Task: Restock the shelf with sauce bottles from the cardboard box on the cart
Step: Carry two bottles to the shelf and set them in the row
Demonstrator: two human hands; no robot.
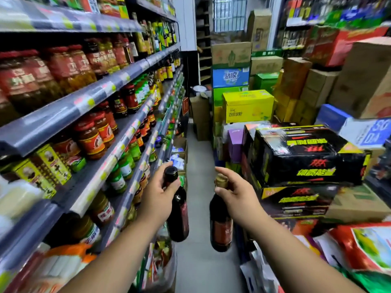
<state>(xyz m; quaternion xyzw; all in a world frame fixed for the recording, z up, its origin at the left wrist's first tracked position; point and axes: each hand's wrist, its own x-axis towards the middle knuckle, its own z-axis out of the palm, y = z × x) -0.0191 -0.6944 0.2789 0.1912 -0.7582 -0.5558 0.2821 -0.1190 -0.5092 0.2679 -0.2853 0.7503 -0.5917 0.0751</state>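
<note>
Dark glass, by the look of it, makes up both sauce bottles carried down the aisle. The left hand (pixel 157 188) is wrapped around the neck of the left bottle (pixel 179 216), just under its black cap, and the bottle hangs below the grip, close beside the shelf (pixel 88 98) of jars and sauces. The right hand (pixel 233 193) pinches the gold-capped neck of the right bottle (pixel 221 225) with fingers and thumb, and its body dangles over the bare floor (pixel 198 157) of the aisle. The two bottles are near each other but apart. The cardboard box and cart they come from are not clearly in view among the stacked cartons (pixel 304 157) on the right.

Full bottles like these are probably heavy for their size, rigid, smooth and breakable. A neck hold lets the weight swing, and glossy glass may slip if the fingers loosen. For setting one on the shelf, a firmer hold around the body, on the label where there is some friction, would likely give better control, with care that the bottles do not knock together.
</note>
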